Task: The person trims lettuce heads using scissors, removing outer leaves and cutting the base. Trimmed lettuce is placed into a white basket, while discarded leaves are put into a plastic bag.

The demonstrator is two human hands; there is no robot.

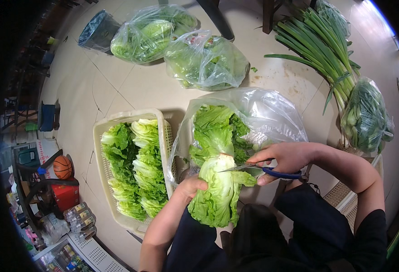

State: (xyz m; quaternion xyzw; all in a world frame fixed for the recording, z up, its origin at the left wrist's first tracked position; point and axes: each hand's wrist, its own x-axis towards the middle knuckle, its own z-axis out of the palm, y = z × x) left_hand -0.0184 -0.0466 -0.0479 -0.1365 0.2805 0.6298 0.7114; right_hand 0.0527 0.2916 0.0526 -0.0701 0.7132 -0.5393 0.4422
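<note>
My left hand [192, 187] grips a head of leafy lettuce [218, 176] from its left side, above my lap. In my right hand [282, 158] is a pair of scissors with blue handles [281, 174]; the blades reach over the pale part of the head, near its stem end. A loose-looking leaf [245, 178] sticks out to the right, below the blades and close to my right fingers. Just beyond, a large clear plastic bag [274, 112] lies with its mouth wide, more lettuce [216, 125] inside. Whether the blades touch the head I cannot tell.
Left of the bag, a cream plastic basket [163, 136] holds rows of lettuce. Two bags of greens [152, 37] [206, 63] and a lined bin [99, 30] stand farther off. Long green onions [316, 51] and bagged greens [366, 115] lie right, near another basket [349, 200]. A basketball [62, 167] is left.
</note>
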